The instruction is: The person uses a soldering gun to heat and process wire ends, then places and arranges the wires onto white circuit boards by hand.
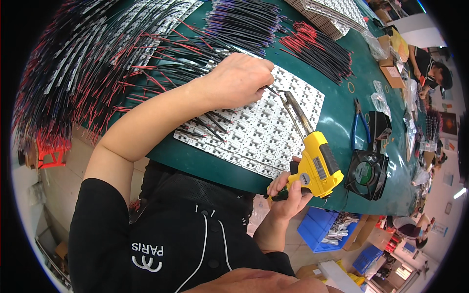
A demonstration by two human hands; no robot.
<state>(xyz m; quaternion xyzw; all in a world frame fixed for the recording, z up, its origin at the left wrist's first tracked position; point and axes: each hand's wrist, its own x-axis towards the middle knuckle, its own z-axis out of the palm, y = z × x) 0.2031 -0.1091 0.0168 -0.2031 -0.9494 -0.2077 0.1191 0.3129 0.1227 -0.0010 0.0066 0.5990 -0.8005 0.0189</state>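
The white panel (244, 141) lies on the green table (337, 110) right in front of the person, with rows of small parts across it and loose wires (213, 130) over its left side. Above its upper right part, the left hand (239, 80) has thumb and fingertips pinched together on a dark wire (271, 89), whose free end points toward the tip of the yellow soldering gun (317, 168). The right hand (288, 198) has its fingers wrapped round the gun's grip. Whether tip, wire and panel actually touch is too small to tell. The step in hand looks like soldering a wire to the panel; the next move seems to call for a steady wire end and the tip held right at the joint. Farther right on the table are pliers (360, 124) and a fan (369, 173), with a wire bundle (322, 53) beyond the panel
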